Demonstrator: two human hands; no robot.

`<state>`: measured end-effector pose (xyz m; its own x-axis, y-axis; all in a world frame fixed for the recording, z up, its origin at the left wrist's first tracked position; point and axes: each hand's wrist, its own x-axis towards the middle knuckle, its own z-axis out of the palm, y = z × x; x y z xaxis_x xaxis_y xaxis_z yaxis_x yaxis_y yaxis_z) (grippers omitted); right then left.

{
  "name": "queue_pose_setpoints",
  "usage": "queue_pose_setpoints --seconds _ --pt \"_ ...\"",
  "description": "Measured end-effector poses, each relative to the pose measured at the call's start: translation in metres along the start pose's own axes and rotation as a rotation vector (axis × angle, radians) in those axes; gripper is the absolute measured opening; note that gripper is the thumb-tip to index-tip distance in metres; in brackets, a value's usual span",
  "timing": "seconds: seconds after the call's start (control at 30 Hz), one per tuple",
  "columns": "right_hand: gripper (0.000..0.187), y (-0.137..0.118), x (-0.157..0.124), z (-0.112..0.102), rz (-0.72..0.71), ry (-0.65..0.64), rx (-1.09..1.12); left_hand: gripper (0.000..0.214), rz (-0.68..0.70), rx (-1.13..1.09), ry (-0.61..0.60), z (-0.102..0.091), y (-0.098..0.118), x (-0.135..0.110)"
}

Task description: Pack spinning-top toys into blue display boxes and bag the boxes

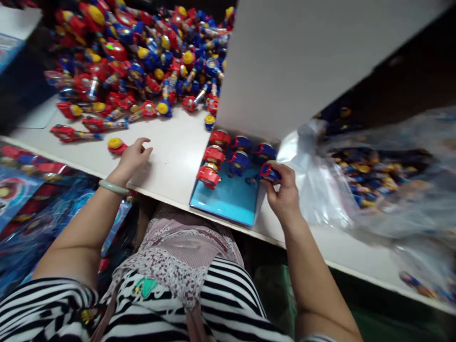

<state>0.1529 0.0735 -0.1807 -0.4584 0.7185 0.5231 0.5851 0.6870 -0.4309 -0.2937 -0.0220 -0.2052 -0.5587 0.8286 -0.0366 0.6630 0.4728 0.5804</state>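
Note:
My right hand (283,190) is closed around a small blue and red toy (269,171) at the right edge of a shallow blue box (228,197). Inside the box stand three red toys (213,156) in a column and blue toys (239,161) beside them. The box's white lid (302,61) stands raised behind it. My left hand (133,156), a pale bangle on its wrist, rests on the white table (174,147) with fingers loosely spread, just right of a red toy with a yellow cap (116,145). It holds nothing.
A big heap of red, blue and yellow toys (142,61) covers the far left of the table. A clear plastic bag (374,175) holding more toys lies on the right. Printed blue cartons (32,199) sit low at the left.

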Motion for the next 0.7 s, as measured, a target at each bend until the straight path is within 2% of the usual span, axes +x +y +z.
queue_pose_setpoints --seconds 0.1,0.2,0.27,0.37,0.43,0.47,0.5,0.6,0.63,0.7 --pt "0.047 0.002 0.009 -0.001 0.057 -0.116 -0.13 0.056 -0.071 0.16 -0.053 -0.013 -0.009 -0.005" --pt "0.055 0.01 0.018 -0.002 0.089 -0.133 -0.374 0.048 -0.122 0.289 -0.143 -0.019 -0.008 0.006" --pt "0.063 0.011 0.024 -0.009 0.055 -0.153 -0.427 0.044 -0.155 0.35 -0.184 -0.023 -0.01 0.01" --pt "0.061 -0.013 0.028 -0.025 0.026 -0.082 -0.324 0.042 -0.183 0.392 -0.161 -0.028 -0.021 -0.005" --pt "0.053 -0.048 0.028 -0.029 0.024 0.02 -0.106 0.039 -0.183 0.401 -0.11 -0.03 -0.031 -0.022" --pt "0.051 -0.07 0.028 -0.026 -0.001 0.031 0.05 0.038 -0.183 0.401 -0.078 -0.03 -0.037 -0.03" --pt "0.047 -0.094 0.028 -0.019 -0.065 -0.012 0.24 0.039 -0.184 0.397 -0.043 -0.031 -0.043 -0.035" --pt "0.032 -0.159 0.029 0.024 -0.292 -0.429 0.667 0.049 -0.2 0.392 0.046 -0.033 -0.059 -0.037" --pt "0.027 -0.176 0.03 0.044 -0.313 -0.544 0.748 0.053 -0.216 0.357 0.078 -0.035 -0.063 -0.034" --pt "0.021 -0.2 0.033 0.085 -0.234 -0.652 0.874 0.063 -0.272 0.095 0.137 -0.041 -0.068 -0.027"
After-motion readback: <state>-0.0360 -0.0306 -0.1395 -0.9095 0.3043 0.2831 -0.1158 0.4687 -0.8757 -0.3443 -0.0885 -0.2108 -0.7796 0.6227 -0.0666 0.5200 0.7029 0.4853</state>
